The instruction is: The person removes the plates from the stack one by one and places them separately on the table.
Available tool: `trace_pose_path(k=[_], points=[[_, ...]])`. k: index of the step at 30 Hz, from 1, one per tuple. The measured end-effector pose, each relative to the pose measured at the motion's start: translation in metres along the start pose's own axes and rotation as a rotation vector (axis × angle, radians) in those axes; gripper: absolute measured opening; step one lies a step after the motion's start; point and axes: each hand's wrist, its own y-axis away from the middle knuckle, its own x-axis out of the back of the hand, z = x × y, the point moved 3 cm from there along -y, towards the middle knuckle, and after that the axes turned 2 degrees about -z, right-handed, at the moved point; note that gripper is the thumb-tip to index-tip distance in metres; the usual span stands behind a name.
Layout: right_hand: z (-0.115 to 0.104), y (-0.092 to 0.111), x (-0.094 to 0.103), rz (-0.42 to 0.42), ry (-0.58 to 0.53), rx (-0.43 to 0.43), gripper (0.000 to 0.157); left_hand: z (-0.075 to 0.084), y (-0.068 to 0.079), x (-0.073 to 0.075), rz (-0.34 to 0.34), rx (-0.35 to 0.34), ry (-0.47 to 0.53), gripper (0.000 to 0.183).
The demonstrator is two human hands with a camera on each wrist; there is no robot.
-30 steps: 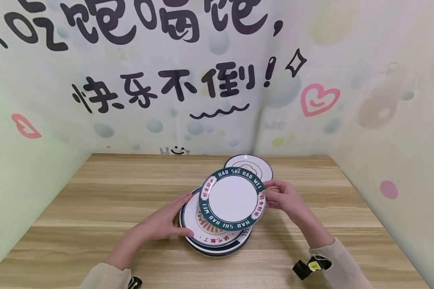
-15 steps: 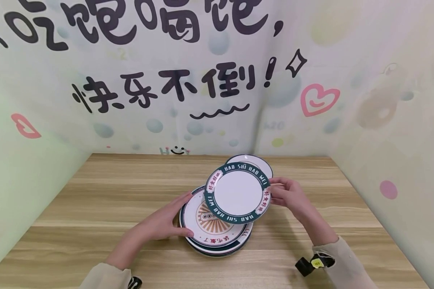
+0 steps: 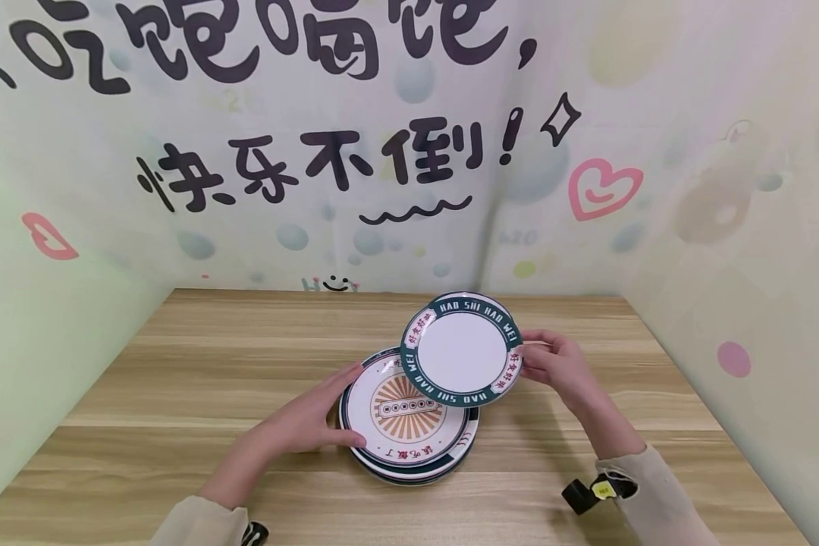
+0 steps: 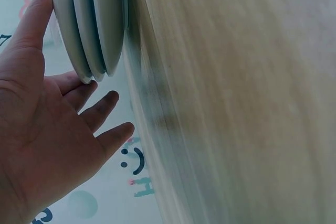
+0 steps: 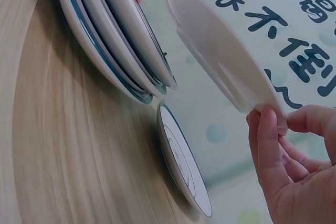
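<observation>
My right hand (image 3: pixel 558 369) pinches the right rim of a white plate (image 3: pixel 462 352) with a dark green lettered border. In the right wrist view this plate (image 5: pixel 226 51) is held tilted in the air, thumb on one face and fingers on the other. Below it and to the left sits a stack of plates (image 3: pixel 409 436), its top one printed with an orange sunburst. My left hand (image 3: pixel 307 417) rests against the stack's left edge, fingers spread and nearly straight, as the left wrist view shows at the plates' rims (image 4: pixel 84 30).
A smaller white plate (image 5: pixel 184 161) with a dark blue rim lies on the table behind the stack, mostly hidden by the held plate in the head view. The wooden table (image 3: pixel 211 364) meets a printed backdrop (image 3: pixel 409 243) at its back edge.
My right hand has carried the green-bordered plate to the right and toward the back, uncovering more of the sunburst plate and covering the small plate behind. My left hand has stayed put.
</observation>
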Motion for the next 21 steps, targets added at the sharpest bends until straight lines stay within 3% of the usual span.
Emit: trace_pose_path(k=[21], points=[[0.007,-0.011,0.028,0.117,-0.118,-0.040,0.047,0.001,0.001,0.001,0.003,-0.005,-0.008,0.111]])
